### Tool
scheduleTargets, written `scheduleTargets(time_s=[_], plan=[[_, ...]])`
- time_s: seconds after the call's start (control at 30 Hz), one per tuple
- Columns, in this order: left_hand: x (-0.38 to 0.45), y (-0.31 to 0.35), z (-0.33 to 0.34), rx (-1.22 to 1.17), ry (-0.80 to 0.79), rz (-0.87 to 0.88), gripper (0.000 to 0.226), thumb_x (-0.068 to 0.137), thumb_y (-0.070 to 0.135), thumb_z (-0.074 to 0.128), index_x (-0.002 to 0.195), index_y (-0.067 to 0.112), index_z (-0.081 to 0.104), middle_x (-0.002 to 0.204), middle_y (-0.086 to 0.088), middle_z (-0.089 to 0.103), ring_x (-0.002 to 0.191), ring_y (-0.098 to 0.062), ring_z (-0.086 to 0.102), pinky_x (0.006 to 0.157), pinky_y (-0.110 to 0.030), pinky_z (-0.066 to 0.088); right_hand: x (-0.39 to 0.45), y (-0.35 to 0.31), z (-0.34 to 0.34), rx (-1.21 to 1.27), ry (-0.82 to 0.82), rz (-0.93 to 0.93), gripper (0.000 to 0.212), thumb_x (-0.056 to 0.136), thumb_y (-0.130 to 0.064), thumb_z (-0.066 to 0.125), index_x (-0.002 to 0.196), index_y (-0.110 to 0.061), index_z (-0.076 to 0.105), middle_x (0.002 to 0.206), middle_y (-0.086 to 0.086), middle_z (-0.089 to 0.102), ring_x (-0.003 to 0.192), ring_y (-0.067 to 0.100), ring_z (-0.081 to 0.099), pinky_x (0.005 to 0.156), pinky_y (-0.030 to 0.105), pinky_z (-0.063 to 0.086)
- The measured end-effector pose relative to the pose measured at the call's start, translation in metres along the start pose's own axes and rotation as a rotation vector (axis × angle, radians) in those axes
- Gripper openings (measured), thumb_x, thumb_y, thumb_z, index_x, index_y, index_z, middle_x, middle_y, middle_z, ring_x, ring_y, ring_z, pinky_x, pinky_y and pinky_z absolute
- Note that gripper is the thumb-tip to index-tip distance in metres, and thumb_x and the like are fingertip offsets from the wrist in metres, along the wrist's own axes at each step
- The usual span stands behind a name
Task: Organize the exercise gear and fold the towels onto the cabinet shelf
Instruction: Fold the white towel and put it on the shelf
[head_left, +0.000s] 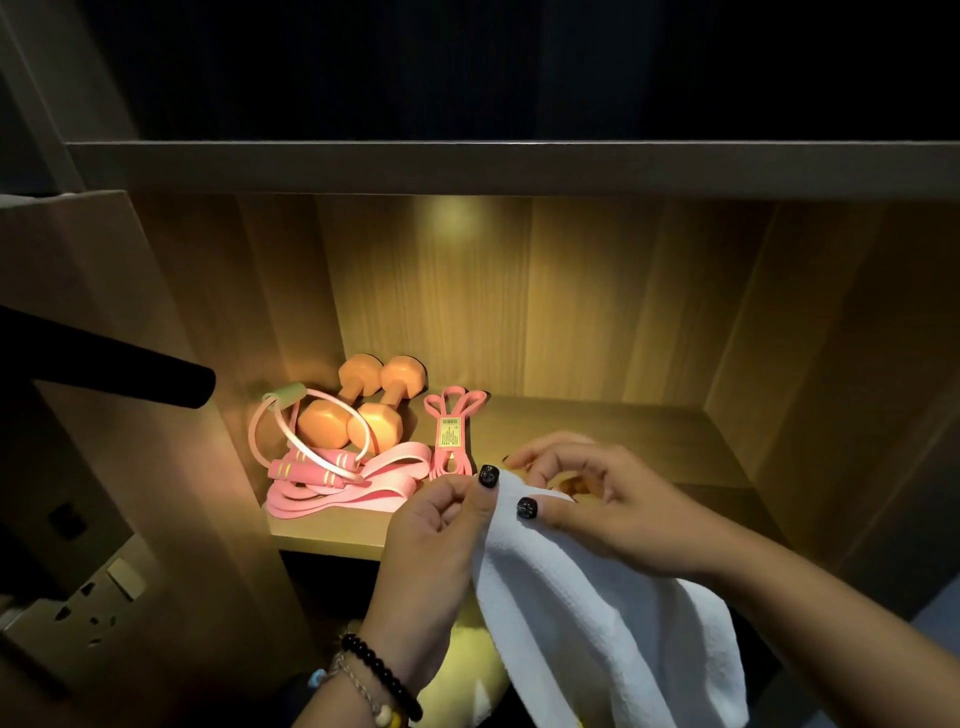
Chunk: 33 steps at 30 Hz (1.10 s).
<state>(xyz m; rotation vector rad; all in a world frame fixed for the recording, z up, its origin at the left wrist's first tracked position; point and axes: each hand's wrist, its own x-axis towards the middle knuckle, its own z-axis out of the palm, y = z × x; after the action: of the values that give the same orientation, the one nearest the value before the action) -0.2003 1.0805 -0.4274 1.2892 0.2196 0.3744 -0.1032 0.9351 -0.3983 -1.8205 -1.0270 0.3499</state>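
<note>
while our left hand and right hand pinch the white towel at its top edge, 2 dumbbells lie at 10 o'clock on the shelf.

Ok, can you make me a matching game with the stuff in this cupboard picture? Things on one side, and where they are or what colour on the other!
Things:
1. dumbbells
2. towel
3. jump rope handles
4. banded resistance loop

Descriptions:
A. white, held by both the left hand and the right hand
B. orange, at the back left of the shelf
C. pink, with a yellow label around its middle
D. pink with pale stripes, lying on the flat pink bands

Pairs: 1-B, 2-A, 3-D, 4-C
</note>
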Motion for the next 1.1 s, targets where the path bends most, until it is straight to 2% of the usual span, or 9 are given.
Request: scheduleTargets(time_s=[0.13, 0.33, 0.5, 0.6, 0.7, 0.77, 0.83, 0.93, 1.1], plan=[[-0.001, 0.001, 0.002, -0.025, 0.008, 0.006, 0.044, 0.077, 0.036, 0.063, 0.090, -0.006, 0.064, 0.076, -0.015, 0.068, 0.068, -0.022, 0.059, 0.062, -0.032, 0.046, -0.010, 0.008, 0.002, 0.087, -0.114, 0.005, 0.009, 0.077, -0.030, 0.075, 0.077, -0.027, 0.066, 0.080, -0.010, 0.060, 0.075, 0.007, 0.054, 0.067, 0.021, 0.042], [0.005, 0.012, 0.016, -0.014, 0.025, 0.059, 0.052, 0.078, 0.038, 0.061, 0.096, -0.010, 0.058, 0.076, -0.017, 0.061, 0.068, -0.021, 0.055, 0.061, -0.032, 0.046, -0.010, 0.012, 0.008, 0.111, -0.099, -0.071, 0.012, 0.075, -0.043, 0.071, 0.067, -0.035, 0.069, 0.082, -0.014, 0.051, 0.080, 0.007, 0.050, 0.072, 0.024, 0.038], [0.023, 0.045, 0.028, -0.015, 0.037, 0.121, 0.049, 0.082, 0.039, 0.061, 0.096, -0.007, 0.060, 0.084, -0.026, 0.063, 0.076, -0.031, 0.059, 0.076, -0.045, 0.052, 0.006, 0.001, -0.006, 0.054, -0.039, -0.022, 0.058, 0.074, -0.057, 0.065, 0.083, -0.001, 0.068, 0.103, 0.014, 0.060, 0.091, 0.026, 0.059, 0.081, 0.040, 0.046], [0.035, 0.070, 0.033, 0.017, 0.028, 0.159, 0.048, 0.085, 0.041, 0.062, 0.097, -0.005, 0.061, 0.096, -0.033, 0.062, 0.087, -0.039, 0.061, 0.092, -0.059, 0.047, 0.012, -0.014, -0.023, 0.095, -0.067, 0.080, 0.057, 0.070, -0.056, 0.074, 0.084, -0.001, 0.068, 0.084, 0.008, 0.066, 0.075, 0.018, 0.061, 0.068, 0.032, 0.044], [0.047, 0.095, 0.040, 0.092, 0.017, 0.226, 0.042, 0.081, 0.042, 0.064, 0.095, 0.003, 0.065, 0.093, -0.021, 0.065, 0.087, -0.029, 0.060, 0.089, -0.052, 0.051, 0.025, -0.037, -0.049, -0.063, 0.035, 0.050, 0.039, 0.075, -0.043, 0.077, 0.073, -0.005, 0.070, 0.070, 0.007, 0.064, 0.064, 0.013, 0.057, 0.056, 0.026, 0.042], [0.054, 0.110, 0.042, 0.160, -0.005, 0.321, 0.031, 0.080, 0.034, 0.067, 0.099, 0.010, 0.064, 0.087, -0.009, 0.071, 0.084, -0.020, 0.064, 0.077, -0.037, 0.056, 0.034, -0.053, -0.069, -0.227, 0.126, -0.030, 0.046, 0.073, -0.048, 0.076, 0.068, -0.003, 0.067, 0.067, 0.018, 0.063, 0.060, 0.017, 0.054, 0.054, 0.030, 0.038], [0.057, 0.124, 0.041, 0.299, -0.037, 0.466, 0.028, 0.082, 0.018, 0.073, 0.104, 0.020, 0.056, 0.082, 0.006, 0.073, 0.080, -0.010, 0.067, 0.067, -0.024, 0.057, 0.039, -0.067, -0.089, -0.366, 0.219, -0.098, 0.033, 0.076, -0.041, 0.076, 0.061, -0.015, 0.064, 0.063, 0.011, 0.061, 0.058, 0.016, 0.053, 0.053, 0.031, 0.039], [0.052, 0.145, 0.042, 0.597, -0.128, 0.715, 0.038, 0.079, 0.012, 0.076, 0.104, 0.029, 0.053, 0.093, 0.015, 0.066, 0.089, -0.002, 0.065, 0.072, -0.025, 0.059, 0.034, -0.093, -0.106, -0.499, 0.344, -0.152, 0.023, 0.080, -0.027, 0.075, 0.063, -0.025, 0.060, 0.064, -0.006, 0.057, 0.061, 0.011, 0.055, 0.054, 0.024, 0.041], [0.041, 0.203, 0.065, 0.753, -0.183, 1.044, 0.022, 0.084, 0.012, 0.070, 0.101, 0.025, 0.063, 0.097, 0.012, 0.064, 0.093, -0.005, 0.063, 0.077, -0.025, 0.057, 0.019, -0.154, -0.127, -0.690, 0.623, -0.283, 0.022, 0.080, -0.027, 0.076, 0.069, -0.011, 0.066, 0.063, -0.006, 0.051, 0.060, 0.013, 0.054, 0.051, 0.019, 0.038]])
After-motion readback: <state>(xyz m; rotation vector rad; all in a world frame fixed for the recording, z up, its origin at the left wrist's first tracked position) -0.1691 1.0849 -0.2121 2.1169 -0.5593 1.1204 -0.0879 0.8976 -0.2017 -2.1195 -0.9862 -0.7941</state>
